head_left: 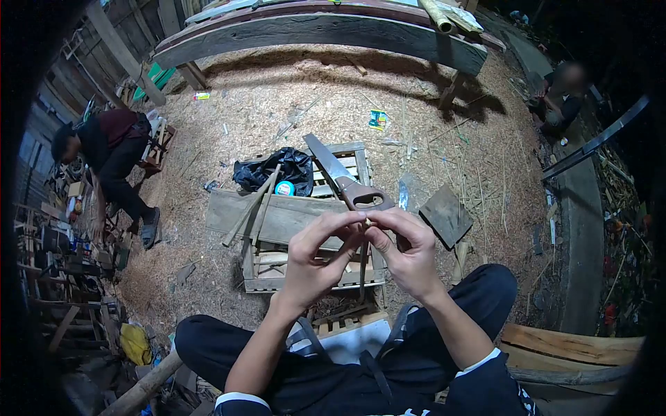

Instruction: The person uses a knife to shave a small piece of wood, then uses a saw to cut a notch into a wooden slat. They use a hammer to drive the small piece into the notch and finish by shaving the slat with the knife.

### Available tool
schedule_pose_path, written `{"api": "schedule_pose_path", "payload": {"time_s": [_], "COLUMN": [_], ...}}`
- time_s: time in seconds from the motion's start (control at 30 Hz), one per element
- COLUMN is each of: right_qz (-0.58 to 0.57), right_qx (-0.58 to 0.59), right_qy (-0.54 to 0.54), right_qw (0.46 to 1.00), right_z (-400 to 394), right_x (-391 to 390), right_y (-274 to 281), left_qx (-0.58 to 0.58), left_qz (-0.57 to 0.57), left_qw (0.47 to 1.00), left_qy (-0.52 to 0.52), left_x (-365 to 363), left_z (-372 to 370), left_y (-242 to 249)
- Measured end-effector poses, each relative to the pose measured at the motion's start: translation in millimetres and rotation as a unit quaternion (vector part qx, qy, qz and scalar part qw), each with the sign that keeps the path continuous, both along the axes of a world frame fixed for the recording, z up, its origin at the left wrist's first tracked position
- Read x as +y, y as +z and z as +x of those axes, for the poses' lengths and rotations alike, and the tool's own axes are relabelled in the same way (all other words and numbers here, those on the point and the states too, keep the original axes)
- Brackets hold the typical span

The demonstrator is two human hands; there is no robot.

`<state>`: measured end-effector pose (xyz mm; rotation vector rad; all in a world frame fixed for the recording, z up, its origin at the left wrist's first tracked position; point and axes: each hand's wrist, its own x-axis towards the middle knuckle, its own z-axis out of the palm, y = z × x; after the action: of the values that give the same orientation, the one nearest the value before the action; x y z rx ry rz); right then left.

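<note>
My left hand (323,253) and my right hand (404,253) meet in front of me, fingertips pinched together. Between them is a small pale piece (368,222), too small to name. Just beyond the fingers lies a handsaw (331,161) with a brown wooden handle, its blade pointing away to the left. It rests over a slatted wooden pallet (277,285). A wide plank (223,211) lies across the pallet, partly behind my left hand. Thin bamboo sticks (255,208) lean over the plank.
A black plastic bag (295,166) and a round blue-lidded tub (284,188) sit on the pallet. A dark board (446,216) lies to the right. One person (114,156) bends over at left; another person (563,104) sits far right. A heavy wooden bench (319,31) stands at the back.
</note>
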<state>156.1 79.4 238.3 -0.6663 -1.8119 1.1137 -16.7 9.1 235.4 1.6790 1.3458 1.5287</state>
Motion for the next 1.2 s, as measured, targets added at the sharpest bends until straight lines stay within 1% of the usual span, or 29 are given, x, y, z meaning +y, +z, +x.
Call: {"api": "schedule_pose_path", "payload": {"time_s": [0.07,0.2,0.27,0.37,0.5,0.57,0.6,0.67,0.73,0.8,0.83,0.87,0.93,1.07,1.2], "right_qz": [-0.001,0.016,0.040,0.037,0.061,0.080,0.080,0.000,0.016,-0.002,-0.028,-0.028,-0.056,-0.070,-0.138], "right_qx": [-0.022,-0.020,-0.025,-0.021,-0.028,-0.029,-0.029,-0.029,-0.038,-0.031,-0.032,-0.032,-0.018,-0.005,0.013], "right_qy": [0.018,0.011,0.013,0.021,0.025,0.006,0.006,0.003,0.002,-0.007,0.002,0.003,0.018,0.036,0.039], "right_qw": [1.000,1.000,0.999,0.999,0.997,0.996,0.996,1.000,0.999,1.000,0.999,0.999,0.998,0.997,0.990], "right_z": [3.6,3.2,3.5,2.9,1.6,0.6,1.2,2.4,1.6,1.5,2.7,2.9,2.9,2.9,2.4], "right_x": [-1.7,-4.2,-4.2,-4.1,-5.3,-8.2,-10.9,-16.3,-12.9,-10.9,-11.0,-11.0,-10.9,-7.6,-8.7], "right_y": [3.5,6.9,7.0,6.5,7.5,6.3,7.3,10.6,8.5,1.6,2.4,3.4,4.7,5.5,-0.4], "left_qx": [0.004,0.012,-0.009,-0.021,-0.007,-0.003,-0.003,-0.006,0.007,-0.074,-0.093,-0.093,-0.034,-0.058,-0.051], "left_qz": [0.038,0.031,0.020,0.009,0.034,0.030,0.030,0.016,0.009,-0.052,-0.068,-0.068,-0.025,-0.038,-0.057], "left_qw": [0.999,0.999,1.000,1.000,0.999,0.999,0.999,0.998,0.999,0.995,0.993,0.993,0.998,0.995,0.995], "left_qy": [0.012,0.008,0.006,0.007,-0.010,0.031,0.031,0.065,0.053,0.042,0.039,0.040,0.044,0.065,0.066], "left_x": [0.2,-3.7,-5.4,-7.2,-8.6,-8.1,-7.7,-8.4,-12.8,-15.0,-15.4,-14.6,-12.6,-13.3,-12.9], "left_z": [2.1,1.0,1.1,0.8,-0.7,5.6,8.6,13.0,14.0,17.6,16.4,13.7,9.0,14.5,15.3], "left_y": [3.9,4.8,1.8,-2.0,-5.2,-4.5,-4.9,-7.3,-16.7,-20.5,-19.2,-20.5,-23.5,-14.1,-19.4]}}
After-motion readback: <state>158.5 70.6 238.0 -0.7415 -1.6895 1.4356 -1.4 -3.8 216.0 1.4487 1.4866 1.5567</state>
